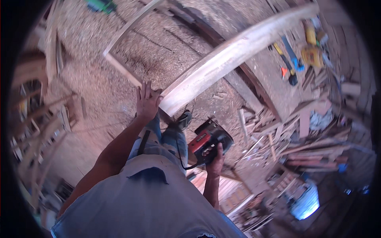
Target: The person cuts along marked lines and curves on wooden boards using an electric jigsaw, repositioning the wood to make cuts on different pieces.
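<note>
Right hand [215,162] grips power tool [207,142]; left hand [148,104] rests on wood

The power tool, red and black, is held just right of the person's legs, near the lower end of the board [222,63] but apart from it. The right hand's fingers are closed around it, the thumb laid along its black body. A dark cord [179,154] loops from its near end up beside the jeans [174,139].

The left hand lies at the corner where the board's lower end comes close to the near rail [122,70]. Its fingers are stretched out and slightly apart, laid over the wood without being closed around it. How firmly they press, I cannot tell.

The board is wide and pale, and runs from that corner to the upper right. The near rail runs to the upper left and meets a far rail [133,27] at an angle, so 2 rails and the board stand around a patch of shavings [154,67]. A dark beam [254,85] passes beneath the board.

Right of the board lie a blue tool [293,55] and, just beside it, a yellow and black tool [284,59], with a yellow container [312,57] near them. Wood scraps [313,148] are heaped below these. A green object [101,5] is cut off by the upper rim. A dark shoe [184,119] shows near the board's lower end.
</note>
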`<act>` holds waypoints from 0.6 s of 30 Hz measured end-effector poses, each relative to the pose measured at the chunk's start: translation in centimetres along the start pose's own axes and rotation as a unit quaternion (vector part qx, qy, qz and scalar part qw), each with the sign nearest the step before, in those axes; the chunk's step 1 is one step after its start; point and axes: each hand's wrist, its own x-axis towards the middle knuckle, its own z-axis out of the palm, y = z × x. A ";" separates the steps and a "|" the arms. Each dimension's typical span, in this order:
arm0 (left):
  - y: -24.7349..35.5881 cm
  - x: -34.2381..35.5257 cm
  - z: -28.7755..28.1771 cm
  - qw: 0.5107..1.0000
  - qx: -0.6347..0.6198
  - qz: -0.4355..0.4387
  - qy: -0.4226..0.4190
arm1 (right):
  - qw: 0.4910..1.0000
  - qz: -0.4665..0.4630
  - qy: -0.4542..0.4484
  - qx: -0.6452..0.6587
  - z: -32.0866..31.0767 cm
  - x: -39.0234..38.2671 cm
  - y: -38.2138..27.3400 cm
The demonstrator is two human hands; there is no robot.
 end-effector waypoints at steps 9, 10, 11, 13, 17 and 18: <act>3.7 -3.9 8.6 0.737 -0.388 -0.521 0.185 | 0.812 -0.224 -0.247 -0.478 4.2 2.5 -2.8; 5.1 -2.8 8.1 0.590 -0.589 -0.531 0.149 | 0.790 -0.262 -0.250 -0.495 4.1 3.1 -3.4; 6.7 -1.4 6.9 0.406 -0.755 -0.505 0.102 | 0.767 -0.301 -0.250 -0.509 3.7 3.7 -4.0; 8.7 0.6 5.0 0.421 -0.759 -0.485 0.107 | 0.745 -0.312 -0.262 -0.528 3.6 4.7 -4.6; 8.8 1.3 6.0 0.484 -0.672 -0.515 0.220 | 0.701 -0.329 -0.274 -0.570 5.0 4.6 -4.2; 9.0 1.4 6.2 0.482 -0.678 -0.504 0.230 | 0.705 -0.325 -0.272 -0.569 5.0 4.9 -4.2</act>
